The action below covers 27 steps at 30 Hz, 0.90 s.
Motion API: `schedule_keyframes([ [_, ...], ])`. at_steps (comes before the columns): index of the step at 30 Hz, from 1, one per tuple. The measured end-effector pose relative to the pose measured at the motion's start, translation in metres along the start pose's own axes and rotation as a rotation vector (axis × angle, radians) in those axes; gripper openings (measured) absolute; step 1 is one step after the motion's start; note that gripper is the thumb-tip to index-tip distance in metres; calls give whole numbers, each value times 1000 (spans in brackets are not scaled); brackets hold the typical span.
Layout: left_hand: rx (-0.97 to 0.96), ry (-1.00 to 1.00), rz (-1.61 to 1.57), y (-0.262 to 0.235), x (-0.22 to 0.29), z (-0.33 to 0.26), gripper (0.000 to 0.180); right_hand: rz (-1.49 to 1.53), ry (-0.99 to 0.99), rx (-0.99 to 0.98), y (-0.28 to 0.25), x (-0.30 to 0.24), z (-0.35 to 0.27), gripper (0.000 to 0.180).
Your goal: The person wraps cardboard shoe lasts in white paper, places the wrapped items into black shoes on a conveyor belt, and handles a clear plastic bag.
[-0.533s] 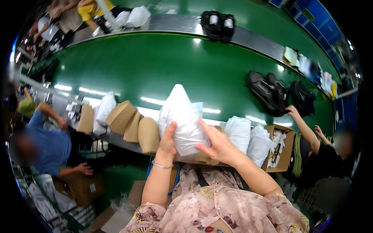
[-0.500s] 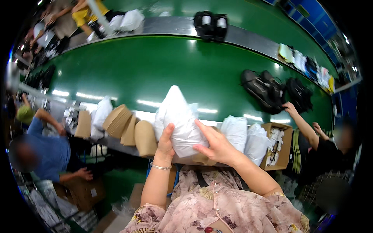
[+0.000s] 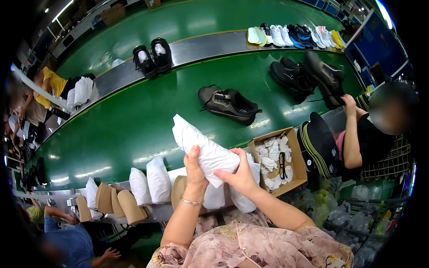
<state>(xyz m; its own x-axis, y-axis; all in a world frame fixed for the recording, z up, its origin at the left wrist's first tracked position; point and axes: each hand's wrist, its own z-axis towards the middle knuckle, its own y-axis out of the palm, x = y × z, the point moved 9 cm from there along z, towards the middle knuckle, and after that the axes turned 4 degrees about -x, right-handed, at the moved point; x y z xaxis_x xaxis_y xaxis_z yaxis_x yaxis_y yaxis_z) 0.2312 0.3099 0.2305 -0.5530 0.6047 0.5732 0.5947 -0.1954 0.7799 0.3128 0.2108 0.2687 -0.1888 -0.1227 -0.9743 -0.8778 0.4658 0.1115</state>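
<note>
I hold a white paper-wrapped bundle [image 3: 203,149] above the near edge of a green conveyor belt [image 3: 134,120]. My left hand [image 3: 195,167] grips its underside from the left, a thin bracelet on the wrist. My right hand [image 3: 240,174] clasps its lower end from the right. The bundle tilts up and to the left. Below my hands stand more white bundles [image 3: 158,178] and tan cardboard inserts [image 3: 129,206] on a narrow ledge.
An open cardboard box [image 3: 292,156] of crumpled white paper sits to my right. A dark pair of shoes [image 3: 228,102] lies on the belt, another black pair [image 3: 152,56] on the far belt. A person [image 3: 371,134] at right reaches for black shoes [image 3: 308,76]; others work at left.
The view has swung to the right, and the bundle now tilts up-left in my hands instead of standing upright. Both hands keep their grip.
</note>
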Motion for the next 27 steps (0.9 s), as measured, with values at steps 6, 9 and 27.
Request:
schedule_keyframes([
  [6, 215, 40, 230, 34, -57, 42, 47, 299, 131, 111, -85, 20, 28, 67],
  [9, 230, -93, 269, 40, -97, 71, 62, 176, 141, 185, -129, 20, 48, 68],
  [27, -164, 305, 1920, 43, -78, 247, 37, -1511, -482, -405, -124, -44, 196, 35],
])
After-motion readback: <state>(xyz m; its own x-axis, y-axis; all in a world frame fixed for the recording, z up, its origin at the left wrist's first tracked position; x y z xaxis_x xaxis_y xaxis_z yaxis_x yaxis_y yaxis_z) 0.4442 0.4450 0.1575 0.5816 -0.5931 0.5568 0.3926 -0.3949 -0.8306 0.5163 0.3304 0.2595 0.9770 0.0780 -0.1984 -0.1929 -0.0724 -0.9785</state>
